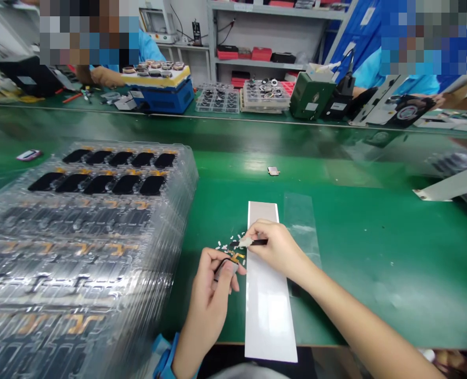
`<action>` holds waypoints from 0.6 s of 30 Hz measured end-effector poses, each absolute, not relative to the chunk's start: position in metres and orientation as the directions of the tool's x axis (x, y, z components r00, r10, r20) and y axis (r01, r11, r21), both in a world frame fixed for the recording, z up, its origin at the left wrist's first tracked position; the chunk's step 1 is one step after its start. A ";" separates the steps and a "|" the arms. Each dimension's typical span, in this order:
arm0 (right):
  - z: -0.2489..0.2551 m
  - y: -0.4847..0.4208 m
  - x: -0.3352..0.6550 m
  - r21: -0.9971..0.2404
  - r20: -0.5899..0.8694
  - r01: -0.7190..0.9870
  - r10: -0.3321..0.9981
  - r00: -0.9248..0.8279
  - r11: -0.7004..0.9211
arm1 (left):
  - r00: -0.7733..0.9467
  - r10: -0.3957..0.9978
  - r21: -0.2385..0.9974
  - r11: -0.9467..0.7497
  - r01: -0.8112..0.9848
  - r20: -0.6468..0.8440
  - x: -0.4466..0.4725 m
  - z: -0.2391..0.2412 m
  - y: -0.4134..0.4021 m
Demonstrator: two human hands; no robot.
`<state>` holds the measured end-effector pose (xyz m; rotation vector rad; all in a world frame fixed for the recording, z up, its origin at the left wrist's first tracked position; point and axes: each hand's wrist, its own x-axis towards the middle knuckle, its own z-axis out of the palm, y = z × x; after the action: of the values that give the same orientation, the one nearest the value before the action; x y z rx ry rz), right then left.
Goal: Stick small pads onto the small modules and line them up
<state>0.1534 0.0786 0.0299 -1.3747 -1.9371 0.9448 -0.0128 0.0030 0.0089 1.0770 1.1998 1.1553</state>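
My left hand grips a small display panel with rounded corners, a dark edge and a gold flex cable sticking out at its far side. Between the fingers of my right hand is a pair of black tweezers, wrapped in something whitish near the grip. Their tip points left, just beyond the flex cable; whether it touches anything is too small to tell. Several tiny white pieces lie scattered on the green mat around the tip. Under my right hand runs a long white strip sheet.
Stacked clear trays with black display panels fill the left side. A clear plastic sheet lies right of the strip. One small panel rests farther back. Two people in blue work across the bench, behind a blue box and a green box.
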 end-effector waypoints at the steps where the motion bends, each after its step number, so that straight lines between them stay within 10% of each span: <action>1: 0.027 0.082 0.153 -0.818 0.051 0.535 0.953 -0.298 0.211 | 0.010 0.993 0.989 0.121 -0.082 -0.120 -0.013 0.010 0.003; 18: 0.036 0.062 0.150 -0.973 -0.189 -0.017 0.839 -0.510 -0.230 | 0.089 0.990 0.988 0.117 -0.101 -0.109 -0.014 0.011 0.000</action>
<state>0.1499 0.0615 0.0356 -1.0116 -1.4138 1.8043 -0.0143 -0.0004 0.0110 1.0874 1.1225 1.1141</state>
